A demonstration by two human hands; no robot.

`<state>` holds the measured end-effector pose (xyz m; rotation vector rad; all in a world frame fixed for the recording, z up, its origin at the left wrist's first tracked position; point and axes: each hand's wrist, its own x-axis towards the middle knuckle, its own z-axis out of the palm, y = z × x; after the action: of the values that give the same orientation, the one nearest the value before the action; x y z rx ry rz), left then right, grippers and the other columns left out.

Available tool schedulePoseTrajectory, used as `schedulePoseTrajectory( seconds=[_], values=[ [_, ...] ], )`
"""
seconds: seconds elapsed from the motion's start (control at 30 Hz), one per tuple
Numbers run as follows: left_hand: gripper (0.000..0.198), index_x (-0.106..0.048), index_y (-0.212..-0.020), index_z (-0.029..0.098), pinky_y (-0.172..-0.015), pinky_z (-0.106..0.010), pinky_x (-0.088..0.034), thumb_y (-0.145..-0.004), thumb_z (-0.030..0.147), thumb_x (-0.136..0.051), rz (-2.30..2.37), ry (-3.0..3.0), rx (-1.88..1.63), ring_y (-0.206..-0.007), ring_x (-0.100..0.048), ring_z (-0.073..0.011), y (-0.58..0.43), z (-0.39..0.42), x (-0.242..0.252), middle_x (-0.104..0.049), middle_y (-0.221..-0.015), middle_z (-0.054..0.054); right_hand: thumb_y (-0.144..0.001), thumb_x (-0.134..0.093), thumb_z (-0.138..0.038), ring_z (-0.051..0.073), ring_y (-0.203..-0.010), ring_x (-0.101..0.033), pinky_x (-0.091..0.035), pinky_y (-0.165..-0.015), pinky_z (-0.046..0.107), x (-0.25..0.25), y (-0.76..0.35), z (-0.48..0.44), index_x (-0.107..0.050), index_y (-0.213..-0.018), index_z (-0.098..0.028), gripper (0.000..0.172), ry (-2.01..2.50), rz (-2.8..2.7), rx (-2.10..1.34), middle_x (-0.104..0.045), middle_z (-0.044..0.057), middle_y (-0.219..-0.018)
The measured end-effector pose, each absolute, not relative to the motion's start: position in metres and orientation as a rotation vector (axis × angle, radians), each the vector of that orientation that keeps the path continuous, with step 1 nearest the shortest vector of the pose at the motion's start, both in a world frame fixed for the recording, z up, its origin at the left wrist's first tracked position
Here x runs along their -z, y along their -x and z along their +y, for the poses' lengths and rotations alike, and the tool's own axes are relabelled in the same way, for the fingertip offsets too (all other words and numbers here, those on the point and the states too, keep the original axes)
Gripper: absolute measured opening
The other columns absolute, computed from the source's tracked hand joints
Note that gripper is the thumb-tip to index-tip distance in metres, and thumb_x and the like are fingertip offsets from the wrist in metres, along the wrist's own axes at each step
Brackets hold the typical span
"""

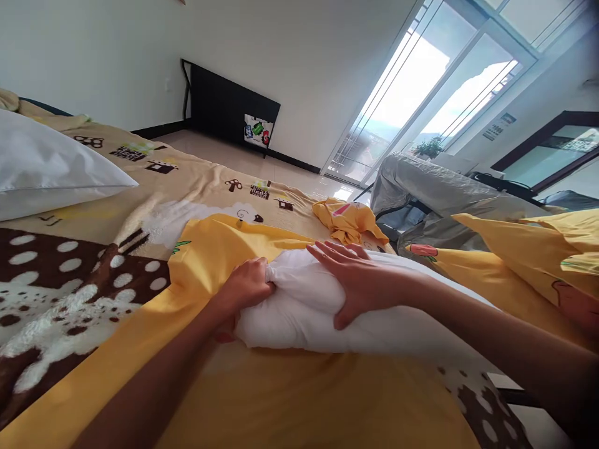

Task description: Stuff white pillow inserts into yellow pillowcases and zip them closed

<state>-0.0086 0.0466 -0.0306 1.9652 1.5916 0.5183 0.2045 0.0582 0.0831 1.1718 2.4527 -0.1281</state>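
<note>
A soft white pillow [299, 321] lies across the yellow printed cloth [215, 255] in front of me. My left hand [250, 284] is closed in a fist around a bunched corner at the pillow's left end. Fingers spread, my right hand [358, 280] rests flat on the pillow's upper side. The far right end of the pillow is partly hidden behind my right forearm. Under both, the yellow cloth spreads over the bed toward me.
A beige and brown patterned blanket [196, 168] covers the bed. Another white pillow [56, 159] lies at the left. A crumpled yellow cloth [349, 218] sits at the far edge, and more yellow fabric [505, 268] is at right. Beyond stand a black folded table [219, 100] and grey-covered furniture [425, 187].
</note>
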Motion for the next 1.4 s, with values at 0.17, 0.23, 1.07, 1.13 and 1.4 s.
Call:
schedulePoseTrajectory(
  seconds=[0.17,0.23,1.07,1.13,1.4],
  values=[
    [0.007,-0.045,-0.075,0.021,-0.066,-0.032,-0.04,-0.069,0.019,-0.048,1.57,-2.064,-0.51,-0.083,-0.058,-0.023,0.005,0.043,0.031,-0.062,-0.088,-0.007,-0.044,-0.082,-0.06,0.04,-0.143,0.004,0.005,-0.112,0.059,-0.073,-0.189,0.113,-0.003,-0.153,-0.017,0.141,-1.001,2.326,0.267,-0.003,0.015,-0.158],
    [0.008,-0.045,-0.075,0.021,-0.069,-0.032,-0.041,-0.068,0.017,-0.047,1.564,-2.086,-0.51,-0.084,-0.057,-0.0228,0.003,0.042,0.032,-0.061,-0.089,-0.007,-0.043,-0.082,-0.059,0.038,-0.144,0.001,0.004,-0.113,0.058,-0.063,-0.189,0.13,-0.005,-0.153,-0.018,0.141,-0.943,2.324,0.341,-0.005,0.013,-0.158],
    [0.037,-0.041,-0.065,0.02,-0.052,-0.024,-0.028,-0.071,0.049,-0.063,1.036,-1.217,-0.907,-0.054,-0.033,-0.0088,0.034,0.068,0.042,-0.038,-0.06,0.006,-0.065,-0.064,-0.038,0.026,-0.088,-0.059,-0.042,-0.082,0.036,-0.02,-0.226,0.075,-0.056,-0.096,-0.017,0.038,-0.706,2.669,0.402,-0.063,0.009,-0.094],
    [0.035,-0.039,-0.064,0.02,-0.053,-0.023,-0.027,-0.07,0.045,-0.063,1.054,-1.265,-0.987,-0.056,-0.032,-0.0089,0.034,0.069,0.042,-0.035,-0.061,0.006,-0.064,-0.063,-0.036,0.026,-0.085,-0.061,-0.043,-0.078,0.036,-0.032,-0.226,0.064,-0.058,-0.092,-0.017,0.034,-0.701,2.614,0.323,-0.065,0.009,-0.09],
    [0.029,-0.053,-0.069,0.019,-0.053,-0.024,-0.027,-0.08,0.046,-0.053,1.253,-1.534,-1.215,-0.054,-0.036,-0.0106,0.032,0.078,0.059,-0.04,-0.055,0.005,-0.062,-0.068,-0.026,0.026,-0.088,-0.064,-0.05,-0.076,0.035,-0.076,-0.182,0.049,-0.068,-0.096,-0.018,0.035,-0.753,2.053,0.573,-0.069,0.006,-0.095]
  ],
)
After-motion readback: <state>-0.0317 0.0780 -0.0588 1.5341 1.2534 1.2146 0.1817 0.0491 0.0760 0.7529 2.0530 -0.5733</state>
